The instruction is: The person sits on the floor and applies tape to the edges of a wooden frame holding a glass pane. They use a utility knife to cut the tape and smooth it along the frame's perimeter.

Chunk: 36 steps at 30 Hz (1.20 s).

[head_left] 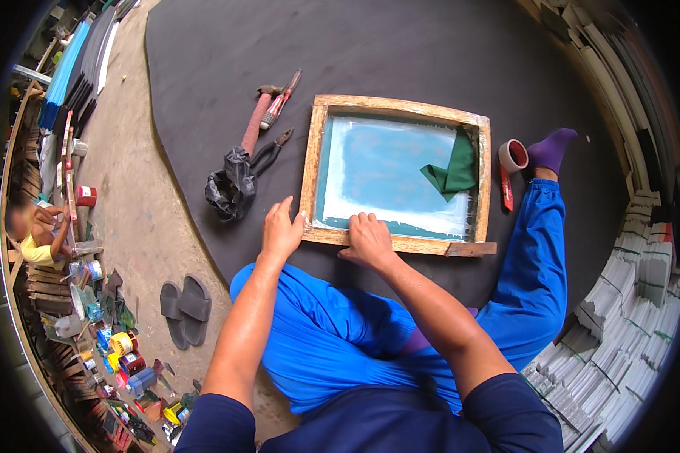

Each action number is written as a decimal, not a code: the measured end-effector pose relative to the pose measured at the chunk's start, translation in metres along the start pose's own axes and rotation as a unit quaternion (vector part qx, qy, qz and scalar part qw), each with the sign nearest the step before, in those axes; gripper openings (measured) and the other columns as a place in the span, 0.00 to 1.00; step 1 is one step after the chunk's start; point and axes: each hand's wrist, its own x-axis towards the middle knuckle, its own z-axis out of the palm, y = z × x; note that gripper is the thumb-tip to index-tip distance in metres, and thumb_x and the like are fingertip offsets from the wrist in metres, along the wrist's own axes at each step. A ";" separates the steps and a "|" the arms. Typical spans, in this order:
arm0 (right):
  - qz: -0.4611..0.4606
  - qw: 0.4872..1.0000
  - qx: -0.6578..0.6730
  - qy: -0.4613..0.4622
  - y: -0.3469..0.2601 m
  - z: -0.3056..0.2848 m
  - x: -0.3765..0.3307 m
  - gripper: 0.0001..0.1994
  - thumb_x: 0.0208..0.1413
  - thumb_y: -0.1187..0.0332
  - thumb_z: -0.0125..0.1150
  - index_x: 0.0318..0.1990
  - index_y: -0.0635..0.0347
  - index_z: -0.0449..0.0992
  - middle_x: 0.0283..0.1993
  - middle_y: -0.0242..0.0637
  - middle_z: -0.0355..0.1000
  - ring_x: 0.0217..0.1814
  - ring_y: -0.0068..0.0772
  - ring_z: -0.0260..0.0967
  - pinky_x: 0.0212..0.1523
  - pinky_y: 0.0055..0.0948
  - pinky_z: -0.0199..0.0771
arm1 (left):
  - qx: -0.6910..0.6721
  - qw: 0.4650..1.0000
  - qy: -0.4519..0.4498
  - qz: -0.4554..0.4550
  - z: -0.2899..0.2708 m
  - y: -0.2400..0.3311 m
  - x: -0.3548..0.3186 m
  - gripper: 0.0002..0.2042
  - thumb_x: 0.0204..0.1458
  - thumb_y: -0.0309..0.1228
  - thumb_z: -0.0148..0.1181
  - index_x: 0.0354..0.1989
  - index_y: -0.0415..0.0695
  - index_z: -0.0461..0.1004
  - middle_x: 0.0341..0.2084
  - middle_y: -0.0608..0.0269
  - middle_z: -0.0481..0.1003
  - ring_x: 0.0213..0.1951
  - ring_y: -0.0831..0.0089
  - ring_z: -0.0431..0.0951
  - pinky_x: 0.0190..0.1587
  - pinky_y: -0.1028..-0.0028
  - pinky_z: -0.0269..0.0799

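A wooden screen frame (pixel 307 162) with teal and whitish mesh (pixel 393 166) lies on a dark sheet before me. At its near left corner my left hand (pixel 281 230) rests with fingers stretched out, the thumb touching the wood. My right hand (pixel 370 240) grips the near rail, its fingers curled over the inner edge and the thumb outside. Inside the frame, a folded dark green cloth (pixel 455 170) lies at the right. A short wooden strip (pixel 472 249) sticks out at the near right corner.
Left of the frame lie a hammer (pixel 255 124), a screwdriver (pixel 281 102), pliers (pixel 272 151) and a crumpled black plastic bag (pixel 232 185). A tape roll (pixel 513 155) and red cutter (pixel 506 189) sit right. Slippers (pixel 185 309), paint cans (pixel 123 343), stacked sheets (pixel 612 332) and another person (pixel 41 234) surround.
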 end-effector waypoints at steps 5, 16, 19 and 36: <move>-0.016 0.999 0.031 -0.008 -0.040 0.014 0.021 0.33 0.37 0.51 0.82 0.46 0.63 0.75 0.48 0.45 0.73 0.55 0.47 0.71 0.53 0.46 0.73 | 0.043 0.995 -0.086 0.015 0.008 -0.003 0.003 0.18 0.58 0.34 0.64 0.52 0.34 0.81 0.35 0.38 0.79 0.41 0.42 0.81 0.47 0.52 0.75; -0.001 0.992 0.117 -0.055 -0.047 0.005 0.028 0.35 0.38 0.48 0.79 0.55 0.57 0.80 0.54 0.43 0.73 0.61 0.51 0.68 0.59 0.49 0.72 | -0.014 0.995 -0.100 -0.019 0.003 0.003 0.006 0.14 0.58 0.33 0.61 0.45 0.33 0.81 0.39 0.35 0.79 0.47 0.41 0.80 0.53 0.50 0.74; -0.006 0.989 0.140 -0.055 -0.046 0.010 0.029 0.35 0.39 0.47 0.78 0.54 0.56 0.82 0.54 0.45 0.74 0.60 0.52 0.69 0.60 0.49 0.72 | -0.002 0.994 -0.104 -0.021 0.005 0.000 0.005 0.14 0.58 0.32 0.60 0.42 0.32 0.81 0.40 0.35 0.79 0.47 0.40 0.80 0.52 0.50 0.75; 0.000 0.977 0.189 -0.096 -0.025 0.017 0.040 0.30 0.43 0.53 0.72 0.58 0.48 0.83 0.56 0.44 0.74 0.64 0.51 0.68 0.65 0.45 0.71 | -0.065 0.984 -0.150 -0.068 0.007 -0.029 0.007 0.33 0.48 0.42 0.77 0.63 0.44 0.76 0.27 0.53 0.83 0.30 0.72 0.81 0.38 0.67 0.77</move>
